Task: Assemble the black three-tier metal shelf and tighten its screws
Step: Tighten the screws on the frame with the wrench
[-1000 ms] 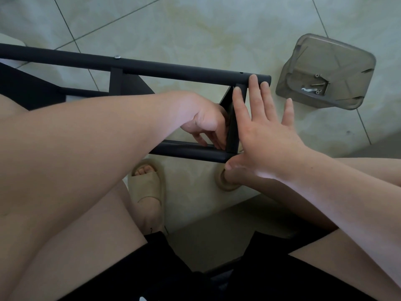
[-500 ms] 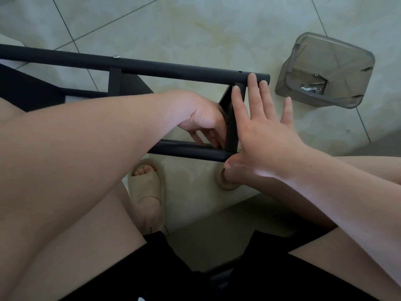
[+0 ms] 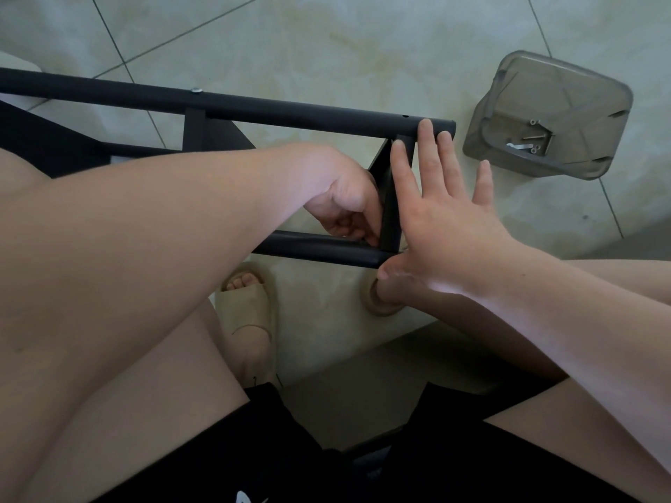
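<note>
Right hand flat against shelf frame; left hand curled behind it, grip unclear

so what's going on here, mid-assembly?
Yes. A person sits over the black shelf frame, above a tile floor. Their right hand presses flat, fingers straight, against the end crossbar. The left hand has its fingers curled at the joint where that crossbar meets the lower tube; anything in its grip is hidden. Loose screws sit in a grey tray nearby.
</note>
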Demonstrator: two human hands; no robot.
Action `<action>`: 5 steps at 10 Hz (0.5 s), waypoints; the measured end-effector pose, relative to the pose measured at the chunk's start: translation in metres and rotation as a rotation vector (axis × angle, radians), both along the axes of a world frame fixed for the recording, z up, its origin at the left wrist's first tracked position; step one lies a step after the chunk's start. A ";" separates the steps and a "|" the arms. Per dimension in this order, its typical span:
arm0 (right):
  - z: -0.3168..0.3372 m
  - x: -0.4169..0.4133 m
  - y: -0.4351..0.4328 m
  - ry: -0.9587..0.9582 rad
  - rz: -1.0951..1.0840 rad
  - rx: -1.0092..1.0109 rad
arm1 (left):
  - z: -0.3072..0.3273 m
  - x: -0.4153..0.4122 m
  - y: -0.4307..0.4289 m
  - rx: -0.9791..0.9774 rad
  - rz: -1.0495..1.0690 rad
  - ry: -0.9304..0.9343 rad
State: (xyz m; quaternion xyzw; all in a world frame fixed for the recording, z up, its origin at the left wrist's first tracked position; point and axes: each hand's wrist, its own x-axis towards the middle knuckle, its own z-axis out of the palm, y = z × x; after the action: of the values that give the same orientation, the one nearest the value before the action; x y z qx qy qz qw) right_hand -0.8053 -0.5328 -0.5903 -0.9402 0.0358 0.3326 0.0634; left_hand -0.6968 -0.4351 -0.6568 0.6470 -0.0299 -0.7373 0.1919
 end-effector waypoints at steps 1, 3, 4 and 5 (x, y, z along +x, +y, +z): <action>0.000 0.000 0.000 -0.003 0.004 -0.003 | 0.000 -0.001 -0.001 -0.002 0.019 0.003; 0.000 0.000 0.000 -0.002 0.000 0.003 | -0.003 -0.002 0.002 -0.061 0.065 0.015; 0.000 0.000 -0.001 0.002 -0.002 0.005 | -0.003 -0.001 0.003 -0.067 0.054 0.005; 0.001 0.000 0.000 0.000 -0.002 0.006 | -0.001 0.001 0.003 -0.047 -0.039 -0.042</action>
State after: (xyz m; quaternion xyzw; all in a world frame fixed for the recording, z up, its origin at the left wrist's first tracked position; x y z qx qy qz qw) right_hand -0.8051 -0.5331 -0.5896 -0.9400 0.0356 0.3326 0.0664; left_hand -0.6958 -0.4325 -0.6582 0.6569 -0.0637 -0.7263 0.1921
